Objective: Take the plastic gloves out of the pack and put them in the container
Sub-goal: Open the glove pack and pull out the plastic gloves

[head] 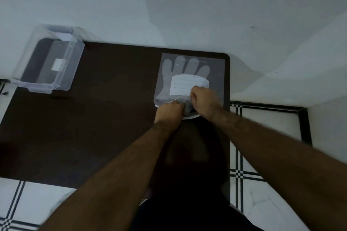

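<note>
A clear pack of plastic gloves [214, 69] lies flat at the far right of the dark table [105, 118]. The translucent gloves [170, 69] show through it, fingers pointing away from me, with a white label [185, 85] over the palm. My left hand [170, 111] and my right hand [204, 102] both pinch the pack's near, open end, fingers closed on the plastic, which bunches up between them. The clear plastic container [47, 60] stands at the table's far left corner, well apart from the pack.
A white wall rises behind the table. The table's right edge runs just right of the pack, with white floor tiles with black lines [242, 170] below. Dark tabletop stretches between container and pack.
</note>
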A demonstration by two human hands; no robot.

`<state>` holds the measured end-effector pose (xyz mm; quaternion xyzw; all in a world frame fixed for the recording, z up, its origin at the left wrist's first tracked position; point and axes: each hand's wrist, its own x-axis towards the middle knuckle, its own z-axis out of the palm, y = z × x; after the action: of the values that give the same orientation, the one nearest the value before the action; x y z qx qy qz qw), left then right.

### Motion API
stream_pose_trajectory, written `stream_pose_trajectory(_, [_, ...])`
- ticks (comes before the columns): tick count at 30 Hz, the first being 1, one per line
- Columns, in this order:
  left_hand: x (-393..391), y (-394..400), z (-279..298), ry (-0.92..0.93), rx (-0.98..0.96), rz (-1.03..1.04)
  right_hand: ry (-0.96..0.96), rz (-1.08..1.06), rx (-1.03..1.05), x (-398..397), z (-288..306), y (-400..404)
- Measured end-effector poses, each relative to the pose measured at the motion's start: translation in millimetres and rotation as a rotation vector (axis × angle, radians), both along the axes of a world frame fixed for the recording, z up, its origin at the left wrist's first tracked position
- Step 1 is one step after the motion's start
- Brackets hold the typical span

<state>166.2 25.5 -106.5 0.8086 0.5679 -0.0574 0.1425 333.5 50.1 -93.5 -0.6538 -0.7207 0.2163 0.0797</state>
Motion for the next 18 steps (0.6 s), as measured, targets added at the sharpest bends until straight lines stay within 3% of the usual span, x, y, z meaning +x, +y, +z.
stream_pose_trajectory(11, [6.6, 5.5, -7.6, 0.107, 0.07, -0.074, 0.049, -0.057, 0.008, 0.0, -4.5, 0.8])
stream_pose_trajectory(18, [-9.7, -6.9, -10.3, -0.168, 0.058, 0.008, 0.059, 0.065, -0.054, 4.4, -5.2, -7.6])
